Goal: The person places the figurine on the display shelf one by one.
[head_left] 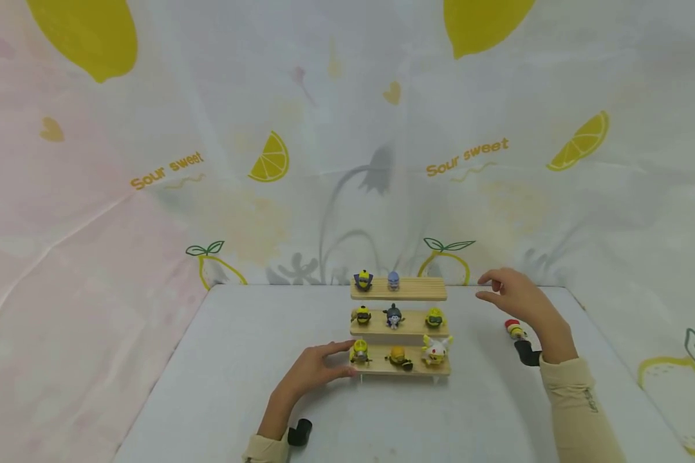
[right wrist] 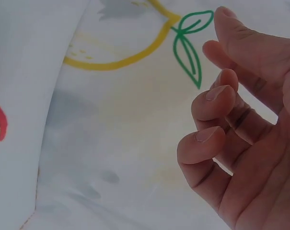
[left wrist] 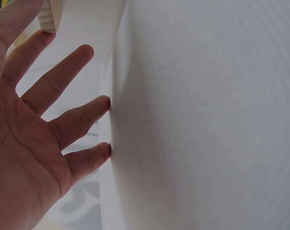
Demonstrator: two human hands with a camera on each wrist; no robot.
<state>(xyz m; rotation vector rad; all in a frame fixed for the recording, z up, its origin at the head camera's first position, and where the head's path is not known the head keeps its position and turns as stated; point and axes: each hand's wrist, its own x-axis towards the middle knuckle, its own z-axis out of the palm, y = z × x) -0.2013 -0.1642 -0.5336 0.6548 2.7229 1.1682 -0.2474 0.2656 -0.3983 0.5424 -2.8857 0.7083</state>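
Observation:
A three-tier wooden display shelf stands on the white table with several small toy figurines on its steps. My left hand holds the left end of the lowest step between thumb and index finger; the wooden end shows at the top of the left wrist view. Its other fingers are spread, two reaching the tabletop. My right hand hovers right of the top step, fingers loosely bent, holding nothing in the right wrist view. Below it on the table lies a yellow figurine with a red top, partly in view in the right wrist view.
On the top step stand a yellow figurine and a pale blue one. A dark figurine is in the middle row, and a white, yellow-eared one at the lower right. A lemon-print cloth hangs behind the table.

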